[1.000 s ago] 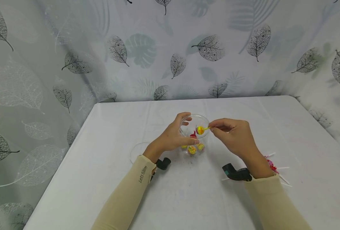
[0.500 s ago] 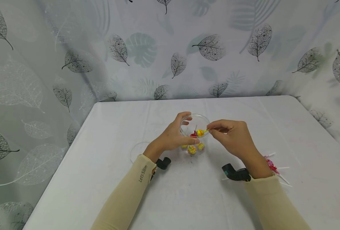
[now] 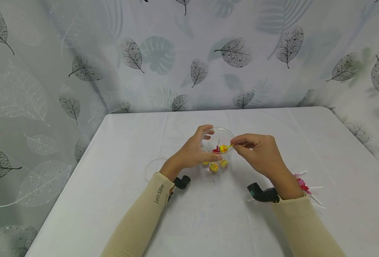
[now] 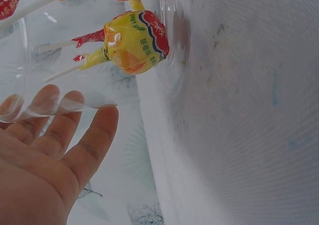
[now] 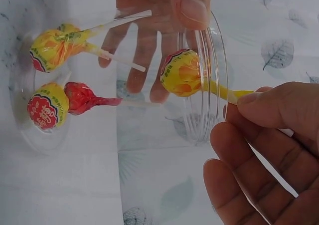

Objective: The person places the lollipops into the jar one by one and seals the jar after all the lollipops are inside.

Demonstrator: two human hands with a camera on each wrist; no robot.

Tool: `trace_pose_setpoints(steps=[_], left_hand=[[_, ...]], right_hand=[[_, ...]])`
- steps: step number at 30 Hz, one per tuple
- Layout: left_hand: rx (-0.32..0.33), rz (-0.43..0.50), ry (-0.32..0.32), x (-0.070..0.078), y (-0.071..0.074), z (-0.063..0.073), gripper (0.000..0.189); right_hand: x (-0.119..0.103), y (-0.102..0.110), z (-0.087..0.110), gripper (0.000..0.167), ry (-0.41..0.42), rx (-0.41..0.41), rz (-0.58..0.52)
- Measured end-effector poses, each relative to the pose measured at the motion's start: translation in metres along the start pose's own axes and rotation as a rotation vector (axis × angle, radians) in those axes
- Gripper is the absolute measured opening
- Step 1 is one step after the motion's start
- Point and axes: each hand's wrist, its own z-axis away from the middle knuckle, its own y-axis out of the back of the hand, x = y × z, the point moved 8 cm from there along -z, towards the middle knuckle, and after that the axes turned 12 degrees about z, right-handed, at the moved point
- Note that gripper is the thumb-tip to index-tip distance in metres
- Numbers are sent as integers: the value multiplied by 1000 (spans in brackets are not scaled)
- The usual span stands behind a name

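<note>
A clear jar (image 3: 219, 128) stands mid-table, and my left hand (image 3: 191, 151) grips it near the mouth, thumb on the near side and fingers round the far wall. In the right wrist view, my right hand (image 5: 271, 130) pinches the wrapped stick of a yellow lollipop (image 5: 182, 74) between thumb and forefinger. That lollipop's head is just inside the jar's mouth, lying sideways in that view. Deeper in, several wrapped lollipops rest on the jar's bottom with sticks toward the mouth, among them a yellow one (image 5: 47, 105) and a red one (image 5: 82, 97).
A round clear lid (image 3: 146, 170) lies on the white-covered table (image 3: 208, 221), left of the jar and partly behind my left forearm. A pile of pink and red lollipops (image 3: 301, 184) lies at the right, partly hidden by my right wrist. Leaf-printed curtains (image 3: 195, 73) surround the table.
My right hand has lowered the yellow lollipop slightly, bringing its head down inside the jar's mouth. Over the last half second both hands have hardly moved; the left keeps its grip on the jar.
</note>
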Motion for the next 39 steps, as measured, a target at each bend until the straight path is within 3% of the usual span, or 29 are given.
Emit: trace_pose_setpoints(steps=[13, 23, 30, 39], left_hand=[[1, 2, 1, 1, -1, 0, 102], [-3, -4, 8, 2, -2, 1, 103], [21, -25, 38, 3, 1, 2, 104], [14, -24, 40, 2, -3, 0, 104]], right_hand=[[0, 10, 1, 21, 14, 32, 12], [28, 34, 10, 27, -117, -13, 68], [60, 43, 24, 31, -237, -163, 183], [99, 42, 55, 31, -311, -385, 276]])
